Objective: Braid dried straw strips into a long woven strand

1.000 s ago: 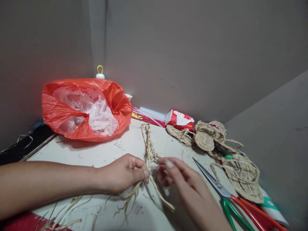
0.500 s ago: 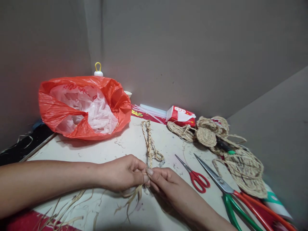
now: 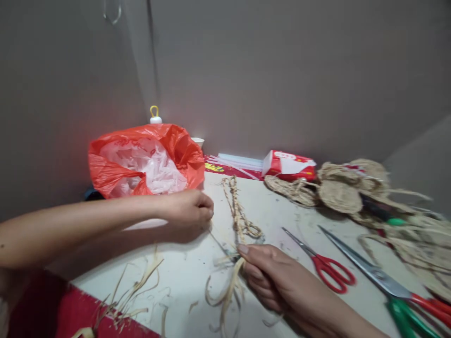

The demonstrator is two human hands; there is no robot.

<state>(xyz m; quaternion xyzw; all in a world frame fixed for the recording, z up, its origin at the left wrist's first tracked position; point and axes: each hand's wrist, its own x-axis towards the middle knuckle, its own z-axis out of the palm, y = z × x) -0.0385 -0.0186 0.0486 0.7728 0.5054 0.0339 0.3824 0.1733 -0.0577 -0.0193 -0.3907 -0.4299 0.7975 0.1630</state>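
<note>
A braided straw cord (image 3: 237, 211) lies on the white tabletop (image 3: 190, 274), its far part doubled into loops. At the cord's near end, my right hand (image 3: 275, 277) is closed, thumb against fingers, with loose straw strands (image 3: 230, 293) hanging below the pinch. My left hand (image 3: 192, 209) is held up to the left of the cord, just in front of the red plastic bag. Its fingers are curled closed, and a thin strand seems to run from them towards my right hand. Small red-handled scissors (image 3: 326, 267) lie right of my right hand.
Large shears (image 3: 380, 277) with red and green handles lie at the right. Behind them are woven straw pieces (image 3: 340, 195) and a red tissue pack (image 3: 291, 164). The red plastic bag (image 3: 116, 173) stands back left. Loose straw scraps (image 3: 137, 286) cover the near left.
My left hand has pulled away from my right, up and to the left. My right hand came to the cord and now pinches its near end. The view has shifted.
</note>
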